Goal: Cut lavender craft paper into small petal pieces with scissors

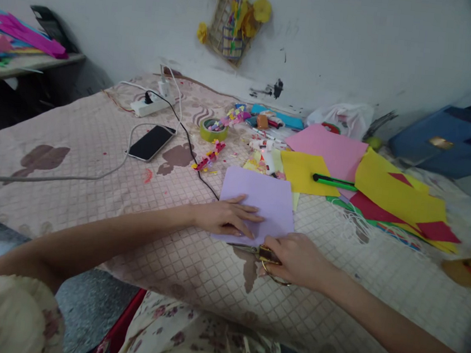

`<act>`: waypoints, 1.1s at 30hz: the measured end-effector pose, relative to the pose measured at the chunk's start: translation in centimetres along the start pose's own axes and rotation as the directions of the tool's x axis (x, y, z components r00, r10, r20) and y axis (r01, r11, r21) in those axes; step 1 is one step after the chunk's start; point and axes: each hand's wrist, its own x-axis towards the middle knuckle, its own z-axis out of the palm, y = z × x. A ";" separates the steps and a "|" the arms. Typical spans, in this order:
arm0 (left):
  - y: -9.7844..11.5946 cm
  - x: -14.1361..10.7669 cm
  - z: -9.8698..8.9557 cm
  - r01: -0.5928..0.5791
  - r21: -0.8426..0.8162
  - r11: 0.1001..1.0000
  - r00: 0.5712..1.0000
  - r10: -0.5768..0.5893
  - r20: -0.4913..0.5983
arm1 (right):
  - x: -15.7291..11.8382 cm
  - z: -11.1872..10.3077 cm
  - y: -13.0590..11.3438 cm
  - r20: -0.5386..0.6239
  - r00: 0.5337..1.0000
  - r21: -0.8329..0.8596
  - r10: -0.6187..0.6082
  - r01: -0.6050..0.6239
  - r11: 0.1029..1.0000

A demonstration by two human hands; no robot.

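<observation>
A lilac sheet of paper point(259, 193) lies on the patterned tablecloth point(157, 280) in front of me. My left hand point(229, 216) rests flat on the sheet with its fingers spread. Near the sheet's lower right corner, my right hand point(296, 259) grips a pair of scissors point(267, 254) by the gold handles. The scissor blades point left along the sheet's near edge. Whether they touch the paper I cannot tell. Part of the handles is hidden behind my fingers.
Yellow paper point(303, 169), pink paper point(331, 150) and a green marker point(333, 182) lie to the right, near white string point(354, 223). Behind the sheet are a glue gun point(267, 160) and a tape roll point(214, 130). A phone point(151, 143) and power strip point(152, 105) lie left, with cables across the cloth.
</observation>
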 end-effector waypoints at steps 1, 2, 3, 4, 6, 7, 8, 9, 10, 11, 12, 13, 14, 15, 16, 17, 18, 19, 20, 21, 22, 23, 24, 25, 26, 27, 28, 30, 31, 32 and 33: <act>0.0 0.0 0.0 -0.002 0.008 1.000 1.000 0.002 0.003 | 0.1 0.0 -0.1 -0.002 1.000 0.008 0.003 -0.003 1.000; 0.0 0.0 0.0 -0.005 0.013 1.000 1.000 0.005 0.005 | 0.2 0.0 -0.2 -0.004 1.000 0.014 0.006 -0.006 1.000; -0.1 0.0 0.0 -0.007 0.016 1.000 1.000 0.007 0.005 | 0.3 0.0 -0.2 -0.005 1.000 0.019 0.007 -0.007 1.000; -0.1 0.0 0.0 -0.008 0.014 1.000 1.000 0.008 0.005 | 0.4 0.0 -0.2 -0.003 1.000 0.023 0.007 -0.007 1.000; -0.1 0.0 0.0 -0.007 0.005 1.000 1.000 0.007 0.002 | 0.4 0.0 -0.3 0.002 1.000 0.022 0.006 -0.006 1.000; -0.1 0.0 0.0 -0.004 0.000 1.000 1.000 0.004 0.000 | 0.4 0.1 -0.2 0.008 1.000 0.018 0.004 -0.004 1.000; 0.0 0.0 0.0 -0.002 -0.002 1.000 1.000 0.002 -0.001 | 0.3 0.2 -0.2 0.014 1.000 0.014 -0.001 0.001 1.000; 0.0 0.0 0.0 0.001 -0.004 1.000 1.000 -0.001 -0.002 | 0.3 0.2 -0.2 0.017 1.000 0.010 -0.006 0.006 1.000; 0.0 0.0 0.0 0.002 -0.004 1.000 1.000 -0.002 -0.004 | 0.2 0.2 -0.1 0.018 1.000 0.006 -0.012 0.012 1.000; 0.0 0.0 0.0 0.001 -0.003 1.000 1.000 -0.001 -0.006 | 0.1 0.3 -0.1 0.016 1.000 0.005 -0.017 0.017 1.000; -0.1 0.0 0.1 0.000 -0.002 1.000 1.000 0.000 -0.007 | 0.1 0.3 0.0 0.011 1.000 0.007 -0.019 0.019 1.000; -0.1 -0.1 0.1 -0.001 -0.001 1.000 1.000 0.001 -0.010 | 0.1 0.2 0.0 0.005 1.000 0.013 -0.017 0.017 1.000; -0.1 -0.1 0.1 -0.003 -0.001 1.000 1.000 0.003 -0.013 | 0.1 0.2 0.0 0.002 1.000 0.020 -0.011 0.011 1.000; -0.1 -0.1 0.1 -0.005 -0.002 1.000 1.000 0.005 -0.015 | 0.1 0.1 -0.1 0.001 1.000 0.026 -0.002 0.002 1.000; -0.1 -0.1 0.2 -0.008 -0.004 1.000 1.000 0.008 -0.016 | 0.2 0.0 -0.1 0.003 1.000 0.032 0.007 -0.007 0.999; -0.1 -0.1 0.2 -0.008 -0.007 1.000 1.000 0.008 -0.016 | 0.3 0.0 -0.2 0.005 1.000 0.036 0.015 -0.015 0.999; -0.1 -0.1 0.2 -0.006 -0.009 1.000 1.000 0.006 -0.013 | 0.4 -0.1 -0.3 0.007 1.000 0.040 0.021 -0.021 0.999; -0.1 -0.1 0.2 0.000 -0.009 1.000 1.000 0.000 -0.006 | 0.5 -0.1 -0.4 0.008 1.000 0.045 0.022 -0.022 0.999; -0.1 -0.1 0.2 0.007 -0.006 1.000 1.000 -0.007 0.003 | 0.6 -0.2 -0.5 0.008 1.000 0.050 0.021 -0.021 0.999; -0.1 -0.1 0.2 0.014 0.000 1.000 1.000 -0.014 0.011 | 0.7 -0.1 -0.5 0.008 1.000 0.054 0.017 -0.018 0.998; -0.1 -0.1 0.2 0.019 0.008 1.000 1.000 -0.019 0.017 | 0.8 -0.1 -0.6 0.006 1.000 0.056 0.014 -0.014 0.998; -0.1 -0.1 0.2 0.022 0.016 1.000 0.999 -0.022 0.023 | 0.8 -0.1 -0.6 0.004 1.000 0.053 0.011 -0.011 0.999; -0.1 0.0 0.2 0.023 0.023 0.999 0.999 -0.024 0.026 | 0.8 0.0 -0.6 0.002 1.000 0.046 0.009 -0.009 0.999; -0.1 0.0 0.2 0.023 0.028 0.999 0.999 -0.024 0.026 | 0.8 0.0 -0.6 0.001 1.000 0.036 0.006 -0.006 0.999; -0.1 0.0 0.2 0.022 0.033 0.999 0.999 -0.022 0.025 | 0.7 0.1 -0.5 0.001 1.000 0.025 0.003 -0.003 1.000; -0.2 0.0 0.2 0.018 0.037 0.999 1.000 -0.019 0.023 | 0.7 0.1 -0.5 0.002 1.000 0.016 -0.001 0.001 1.000; -0.2 -0.1 0.2 0.012 0.041 0.999 1.000 -0.013 0.018 | 0.6 0.2 -0.5 0.002 1.000 0.008 -0.005 0.005 1.000; -0.3 -0.1 0.3 -0.003 0.044 0.999 1.000 0.003 0.007 | 0.5 0.2 -0.4 0.003 1.000 0.004 -0.007 0.007 1.000; -0.3 -0.1 0.3 -0.013 0.043 0.999 1.000 0.013 -0.001 | 0.5 0.2 -0.4 0.004 1.000 0.009 -0.004 0.004 1.000; -0.3 -0.1 0.3 -0.021 0.040 0.999 1.000 0.021 -0.011 | 0.5 0.1 -0.4 0.006 1.000 0.014 0.002 -0.002 1.000; -0.3 -0.1 0.3 -0.027 0.036 0.999 0.999 0.027 -0.020 | 0.6 0.1 -0.4 0.011 1.000 0.021 0.008 -0.009 1.000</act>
